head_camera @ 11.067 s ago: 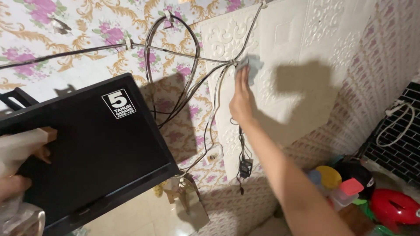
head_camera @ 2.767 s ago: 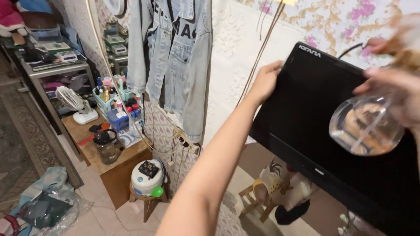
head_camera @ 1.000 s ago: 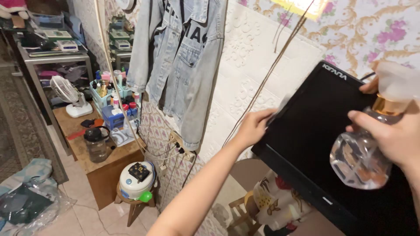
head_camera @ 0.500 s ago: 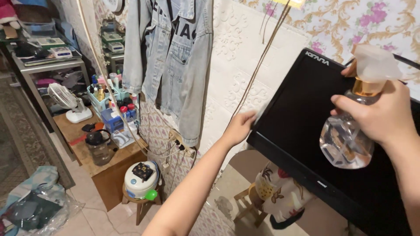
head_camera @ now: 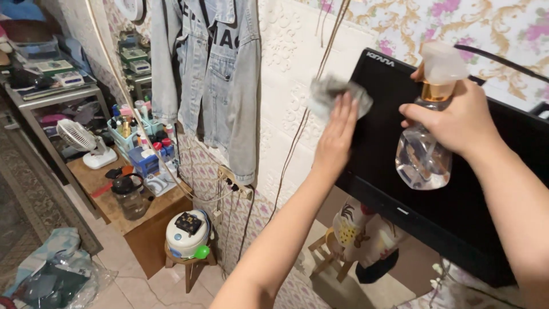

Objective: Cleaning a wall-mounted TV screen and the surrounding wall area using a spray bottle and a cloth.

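Pressing my left hand (head_camera: 334,143) flat, I hold the grey cloth (head_camera: 337,96) against the far left edge of the black flat screen (head_camera: 457,194); even pressure and overlapping strokes should avoid streaks. My right hand (head_camera: 457,120) has its grip closed round the clear spray bottle (head_camera: 422,154), just before the screen, right of the cloth. Small white lettering sits at the screen's top left corner.

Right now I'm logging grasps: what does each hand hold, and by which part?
Right hand: clear plastic spray bottle, grip around its neck below the gold collar. Left hand: grey cloth, pressed flat under the fingers at the black screen's edge.
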